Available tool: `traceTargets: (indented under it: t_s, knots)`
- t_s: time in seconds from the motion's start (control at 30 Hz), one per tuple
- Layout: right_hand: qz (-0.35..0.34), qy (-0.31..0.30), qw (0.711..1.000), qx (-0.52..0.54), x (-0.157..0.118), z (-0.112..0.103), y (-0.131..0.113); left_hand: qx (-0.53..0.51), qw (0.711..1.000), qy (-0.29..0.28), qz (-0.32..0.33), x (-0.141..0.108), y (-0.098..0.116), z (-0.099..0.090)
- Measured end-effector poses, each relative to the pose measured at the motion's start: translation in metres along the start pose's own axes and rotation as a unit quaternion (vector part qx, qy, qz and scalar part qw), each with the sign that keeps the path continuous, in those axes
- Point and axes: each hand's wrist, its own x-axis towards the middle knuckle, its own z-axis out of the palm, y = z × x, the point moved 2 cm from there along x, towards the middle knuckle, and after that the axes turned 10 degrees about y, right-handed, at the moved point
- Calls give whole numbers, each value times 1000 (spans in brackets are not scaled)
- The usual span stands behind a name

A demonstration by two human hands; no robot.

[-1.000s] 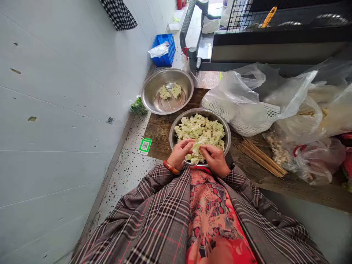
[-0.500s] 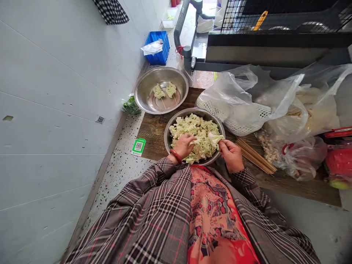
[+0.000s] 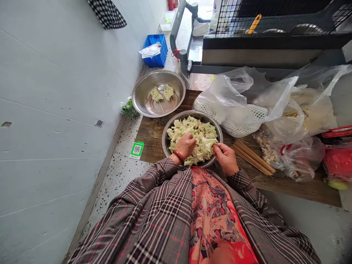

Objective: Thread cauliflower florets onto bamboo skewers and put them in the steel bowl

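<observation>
Right hand [image 3: 226, 157] pinching cauliflower floret [image 3: 208, 142] at bowl's [image 3: 205, 116] edge; left hand [image 3: 186, 145] over heaped pieces [image 3: 183, 126], grip hidden. Two skewered florets [image 3: 156, 94] in metal basin [image 3: 143, 93] behind. Bamboo sticks [image 3: 253, 157] lying on dark worktop [image 3: 150, 137], right of bowl.

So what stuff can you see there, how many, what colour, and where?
near bowl: 1, silver, on wooden board
far bowl: 1, silver, beyond near bowl
loose cauliflower: many, pale, in near bowl
skewered cauliflower: 2, pale green, in far bowl
sticks: many, brown, right of near bowl
QR card: 1, green and white, left of near bowl
greens: 1 bunch, green, left of far bowl
crate: 1, blue, beyond far bowl
plastic bags: several, clear, right
basket: 1, white, among plastic bags
checked cloth: 1, black and white, top left
mesh frame: 1, black, top right
left hand: 1, red bracelet, over near bowl
right hand: 1, holding floret, at near bowl's rim
</observation>
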Motion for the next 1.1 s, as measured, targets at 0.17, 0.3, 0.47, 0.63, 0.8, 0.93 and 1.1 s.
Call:
traceTargets:
  t_s: [0.17, 0.3, 0.47, 0.63, 0.8, 0.93, 1.1]
  knots:
    - [-7, -35, 999, 9, -3, 5, -7, -291, 900, 134, -295, 5, -22, -32]
    - [-35, -99, 994, -16, -11, 15, -21, -489, 758, 112, -417, 3, -16, -50]
    - [-125, -150, 979, -66, -22, 25, -38, -562, 681, 115, -455, -2, 4, -63]
    - [-137, -148, 976, -80, -25, 28, -36, -589, 655, 117, -459, -5, 16, -72]
    - [-132, -131, 979, -79, -27, 28, -36, -563, 696, 123, -428, -9, 21, -78]
    - [-132, -137, 979, -76, -29, 29, -38, -541, 715, 142, -421, -13, 23, -79]
    - [-137, -134, 979, -75, -33, 31, -38, -557, 699, 158, -420, -19, 23, -82]
